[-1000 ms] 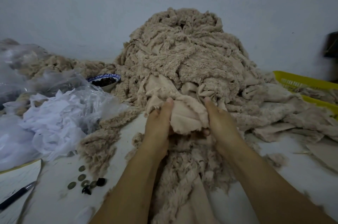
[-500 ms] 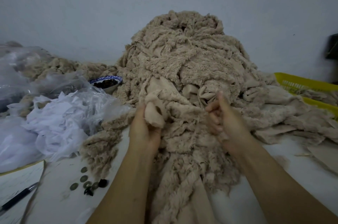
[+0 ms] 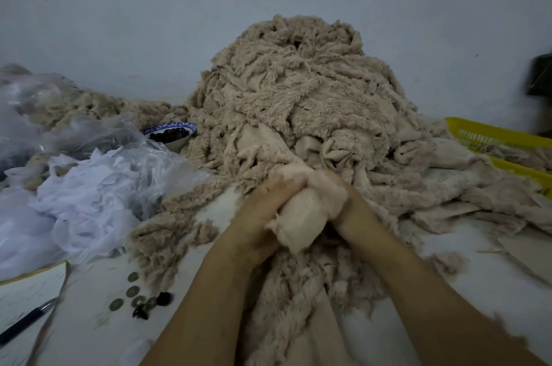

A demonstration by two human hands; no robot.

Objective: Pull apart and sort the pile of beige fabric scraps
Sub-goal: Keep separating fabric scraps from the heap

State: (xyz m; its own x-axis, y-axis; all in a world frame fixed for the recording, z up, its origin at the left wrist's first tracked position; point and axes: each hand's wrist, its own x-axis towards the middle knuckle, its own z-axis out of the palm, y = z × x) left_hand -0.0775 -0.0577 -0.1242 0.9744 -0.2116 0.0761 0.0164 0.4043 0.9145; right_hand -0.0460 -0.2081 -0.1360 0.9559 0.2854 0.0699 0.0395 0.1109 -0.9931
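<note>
Beige fluff everywhere. The pile (image 3: 292,96) is heaped against the wall at the back of the worktop (image 3: 493,276) and spills forward right down between the person's forearms, so anything pulled comes off the near slope.

Both hands are clamped on one scrap (image 3: 301,216), a smooth-backed piece bunched into a wad. The left hand (image 3: 263,210) curls over its top and left side, and the right hand (image 3: 352,207) grips its right side with the fingers half buried in fuzz. The hands meet at the top of the wad, though it's blurry there, so I can't tell if they actually touch.

My guess is the two-sided grip is for tugging the piece open or free of its neighbours. Its lower end hangs loose between the wrists, over more fabric underneath. The scrap sits just in front of the pile's foot, right up against it.

Likely sorting spots: a yellow basket (image 3: 478,132) on the right with some beige pieces in it, well apart from the hands, and a clear bag (image 3: 98,192) of white bits on the left. A bowl (image 3: 167,128) is tucked beside the pile's left edge, out of the pulling path.
</note>
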